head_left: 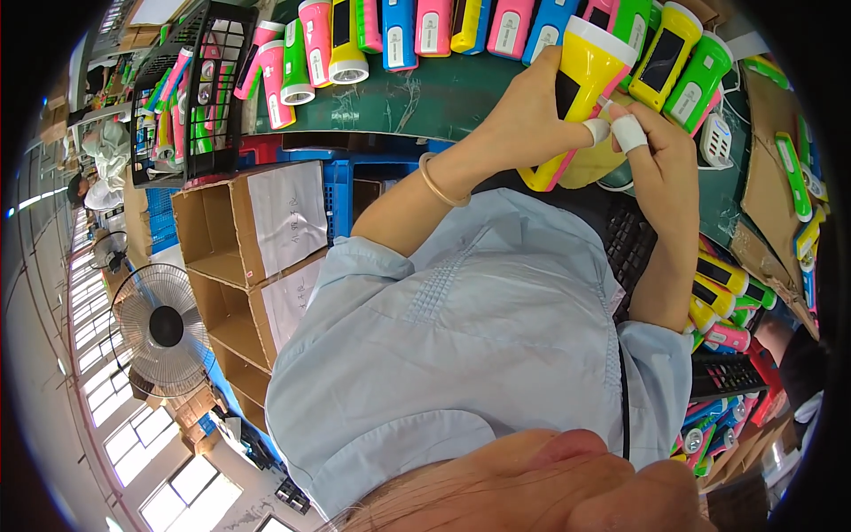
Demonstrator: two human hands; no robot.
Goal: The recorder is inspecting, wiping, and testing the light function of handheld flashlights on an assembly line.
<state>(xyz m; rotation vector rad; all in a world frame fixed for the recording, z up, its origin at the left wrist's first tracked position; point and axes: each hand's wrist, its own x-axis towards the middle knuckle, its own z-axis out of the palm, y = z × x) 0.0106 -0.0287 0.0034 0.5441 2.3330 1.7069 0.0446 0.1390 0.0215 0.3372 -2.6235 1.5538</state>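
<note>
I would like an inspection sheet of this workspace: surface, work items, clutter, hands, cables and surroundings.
Surface: green table, shiny marks on it.
Work items: yellow torch, tilted; torch row along the far side.
Clutter: mixed torch pile at right.
Hands: left hand grips the yellow torch; right hand is at its side, hold unclear.
Cables: white cable below the right hand.
Surroundings: black basket, cardboard shelves and fan at left.

Flashlight row (pixel 433 27) on table (pixel 390 108); basket (pixel 215 167) left of row, charger (pixel 716 139) right.
</note>
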